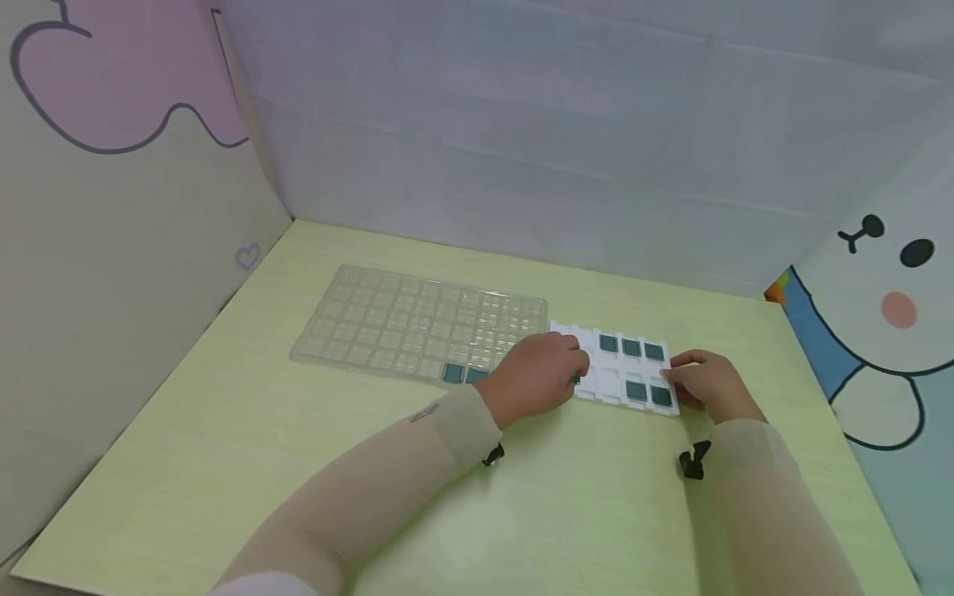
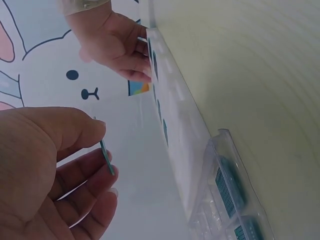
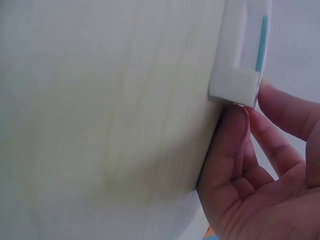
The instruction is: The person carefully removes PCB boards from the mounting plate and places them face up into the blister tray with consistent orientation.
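Note:
My left hand point(image 1: 538, 377) pinches a small thin green chip point(image 2: 106, 157) between thumb and fingertips, held edge-on in the left wrist view. It is over the left part of a white tray point(image 1: 611, 386), which has shallow pockets. Several dark green square chips point(image 1: 631, 348) lie in the tray's right part. My right hand point(image 1: 711, 385) holds the tray's right end; in the right wrist view its fingers point(image 3: 235, 125) meet the tray's end wall. To the left lies a clear plastic tray point(image 1: 395, 319) with many compartments, dark chips point(image 1: 453, 373) sitting in its front row.
Both trays lie on a pale yellow table point(image 1: 224, 463), their ends close together. A white wall panel point(image 1: 522, 149) stands behind the table, with printed panels at both sides. Black straps point(image 1: 693, 462) hang by the wrists.

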Available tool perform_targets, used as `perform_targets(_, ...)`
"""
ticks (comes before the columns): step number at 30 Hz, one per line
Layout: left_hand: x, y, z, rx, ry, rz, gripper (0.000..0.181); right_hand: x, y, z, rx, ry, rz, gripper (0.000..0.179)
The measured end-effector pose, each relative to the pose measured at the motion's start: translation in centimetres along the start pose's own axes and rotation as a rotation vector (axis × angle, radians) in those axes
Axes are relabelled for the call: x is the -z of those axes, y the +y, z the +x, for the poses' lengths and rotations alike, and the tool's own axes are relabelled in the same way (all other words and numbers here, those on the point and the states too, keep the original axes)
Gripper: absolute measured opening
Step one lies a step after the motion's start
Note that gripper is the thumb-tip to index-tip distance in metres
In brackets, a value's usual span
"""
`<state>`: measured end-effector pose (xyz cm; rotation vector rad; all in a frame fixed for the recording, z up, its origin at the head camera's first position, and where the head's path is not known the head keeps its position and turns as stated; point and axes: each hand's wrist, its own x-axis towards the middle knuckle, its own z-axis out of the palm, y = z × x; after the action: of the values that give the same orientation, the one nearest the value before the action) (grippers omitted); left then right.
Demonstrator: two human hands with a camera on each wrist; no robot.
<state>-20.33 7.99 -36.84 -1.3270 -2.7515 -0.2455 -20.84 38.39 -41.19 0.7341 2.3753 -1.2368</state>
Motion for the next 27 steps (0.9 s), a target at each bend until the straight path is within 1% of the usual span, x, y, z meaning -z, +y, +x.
perform_targets(9,0.2,-0.9,-1.1,0.006,0.017,0.018,0.024,0.1,-0.1,-0.1,0.001,-0.002,0.000,0.053)
perform_targets(16,0.2,-1.5,-1.9,0.016,0.004,0.020,0.023,0.0,0.0,-0.3,0.018,0.004,-0.006,0.053)
perform_targets(23,0.2,-2.0,-2.7,0.022,0.005,0.009,0.024,0.0,0.0,-0.3,0.012,0.017,-0.025,0.053)
perform_targets(27,0.2,-2.3,-3.1,0.036,0.007,0.016,0.023,-0.1,0.0,-0.3,0.006,0.014,-0.009,0.052)
